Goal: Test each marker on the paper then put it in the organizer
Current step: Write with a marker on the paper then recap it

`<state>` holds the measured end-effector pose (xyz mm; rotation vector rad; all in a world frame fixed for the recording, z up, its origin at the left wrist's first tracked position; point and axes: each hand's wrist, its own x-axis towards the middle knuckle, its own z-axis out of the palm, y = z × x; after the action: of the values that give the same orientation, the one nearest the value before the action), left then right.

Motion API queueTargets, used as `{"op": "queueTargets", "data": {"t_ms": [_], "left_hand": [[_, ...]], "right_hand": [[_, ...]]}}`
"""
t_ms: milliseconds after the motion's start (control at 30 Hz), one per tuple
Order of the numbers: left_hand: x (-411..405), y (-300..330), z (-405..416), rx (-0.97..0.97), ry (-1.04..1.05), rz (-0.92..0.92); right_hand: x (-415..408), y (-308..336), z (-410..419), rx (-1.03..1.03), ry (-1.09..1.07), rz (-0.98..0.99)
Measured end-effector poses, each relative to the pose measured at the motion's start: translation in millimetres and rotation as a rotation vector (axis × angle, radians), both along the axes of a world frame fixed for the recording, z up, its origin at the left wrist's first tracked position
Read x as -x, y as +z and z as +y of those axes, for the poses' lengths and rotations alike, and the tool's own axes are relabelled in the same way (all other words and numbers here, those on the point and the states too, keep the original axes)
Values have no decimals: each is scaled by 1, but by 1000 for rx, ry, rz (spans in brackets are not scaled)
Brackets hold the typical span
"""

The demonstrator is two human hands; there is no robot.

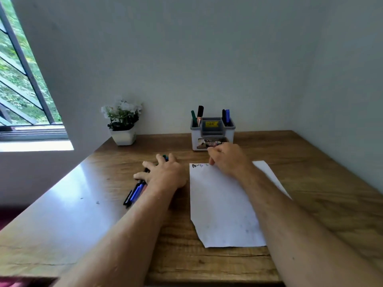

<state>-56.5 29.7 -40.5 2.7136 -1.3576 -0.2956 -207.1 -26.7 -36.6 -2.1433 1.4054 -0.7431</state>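
Left of centre, the left hand lies with fingers spread flat over loose blue and black markers on the wooden table. The right hand, fingers curled with nothing visibly held, rests on the top of the white paper sheet. Above it, the white-and-grey plastic organizer holds green and black markers in its left compartment, black and blue in its right.

The wooden desk is hemmed by a wall at the back and another on the right, so reach stops there. Against the back wall stand a flower pot and, well apart, the organizer — bare desk lies between them. Markers stick up from the organizer's side compartments, crowding those slots. Loose markers lie left of the paper, under the left hand. Bare wood spreads right of the paper and along the near-left side.
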Motion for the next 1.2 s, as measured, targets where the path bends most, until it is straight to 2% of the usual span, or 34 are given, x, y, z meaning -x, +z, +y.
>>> {"op": "queueTargets", "data": {"t_ms": [467, 633, 800, 1200], "left_hand": [[0, -1, -81, 68, 18, 44], [-3, 0, -80, 226, -4, 106], [-15, 12, -64, 410, -208, -21], [-1, 22, -49, 313, -181, -154]], "right_hand": [[-5, -12, -23, 115, 24, 18], [-4, -13, -23, 112, 28, -2], [-1, -13, -23, 114, 24, -25], [-1, -12, -19, 186, 32, -37]]}}
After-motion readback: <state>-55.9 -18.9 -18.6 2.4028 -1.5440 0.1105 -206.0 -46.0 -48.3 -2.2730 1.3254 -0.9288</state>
